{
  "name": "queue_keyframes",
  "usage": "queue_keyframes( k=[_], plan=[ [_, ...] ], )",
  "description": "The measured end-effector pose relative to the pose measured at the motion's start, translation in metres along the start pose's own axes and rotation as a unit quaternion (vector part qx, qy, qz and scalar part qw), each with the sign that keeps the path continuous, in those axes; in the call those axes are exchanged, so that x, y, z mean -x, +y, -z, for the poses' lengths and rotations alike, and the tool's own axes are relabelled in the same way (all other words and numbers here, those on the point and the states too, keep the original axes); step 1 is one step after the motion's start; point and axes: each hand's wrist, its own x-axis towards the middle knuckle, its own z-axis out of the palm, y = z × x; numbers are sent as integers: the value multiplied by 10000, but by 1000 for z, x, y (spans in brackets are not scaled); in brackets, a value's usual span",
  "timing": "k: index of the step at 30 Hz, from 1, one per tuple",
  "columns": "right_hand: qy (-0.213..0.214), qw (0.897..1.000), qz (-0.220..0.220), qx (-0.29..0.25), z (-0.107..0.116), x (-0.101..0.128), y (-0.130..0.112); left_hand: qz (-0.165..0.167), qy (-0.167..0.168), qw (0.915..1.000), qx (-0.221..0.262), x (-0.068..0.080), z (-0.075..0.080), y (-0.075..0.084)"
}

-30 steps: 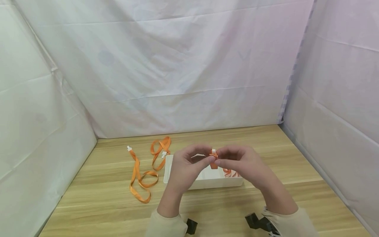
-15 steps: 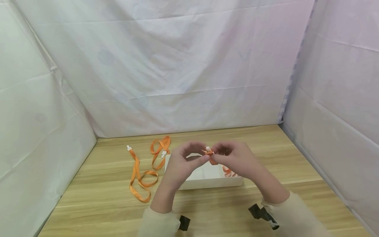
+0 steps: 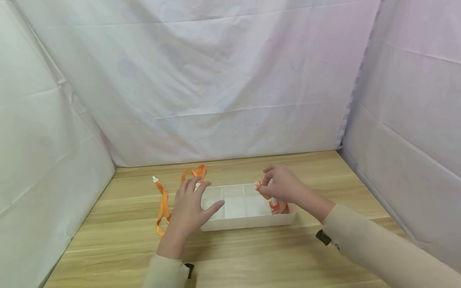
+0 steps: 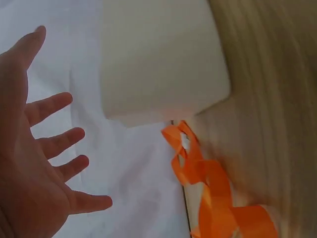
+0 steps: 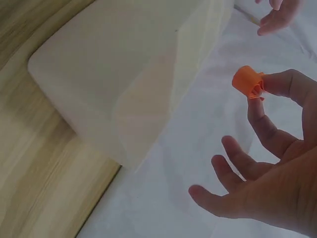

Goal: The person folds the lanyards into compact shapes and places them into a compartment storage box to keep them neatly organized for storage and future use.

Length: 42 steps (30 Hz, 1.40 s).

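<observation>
My right hand (image 3: 284, 186) pinches a rolled-up orange lanyard (image 5: 245, 81) between thumb and index finger, above the right part of a white divided box (image 3: 248, 223). In the right wrist view the other fingers spread apart from the roll. A white clip end shows on the roll in the head view. Over the box's left end, my left hand (image 3: 189, 212) holds nothing, its fingers spread. Inside the rightmost compartment lie orange lanyards (image 3: 277, 207), partly hidden by the right hand. Beneath and behind the left hand, one loose lanyard (image 3: 163, 204) is partly covered.
Another loose orange lanyard (image 3: 199, 171) lies behind the box's left end, its clip near the left fingers. The wooden table (image 3: 252, 260) ends at a white cloth backdrop (image 3: 230, 100), with cloth walls on both sides.
Both hands worked on the rolled lanyard together before. The left hand has let go and moved left with its fingers spreading. The right hand keeps the roll, now slightly further right.
</observation>
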Motion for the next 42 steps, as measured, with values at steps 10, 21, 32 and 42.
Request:
queue_keyframes(
  k=[10,21,32,42],
  plan=[
    [-302,9928,-256,1133,-40,-20,8,871,-1342,9830,-897,-4,-26,-29],
    [-500,9536,-384,2943,-74,-26,13,1014,-1498,9801,-822,-8,-30,-30],
    [-410,9594,-262,2779,-79,-28,12,1062,-1518,9803,-691,-7,-29,-29],
    [-726,9511,-300,2987,-65,-24,9,1021,-1631,9793,-621,-8,-27,-29]
  ],
)
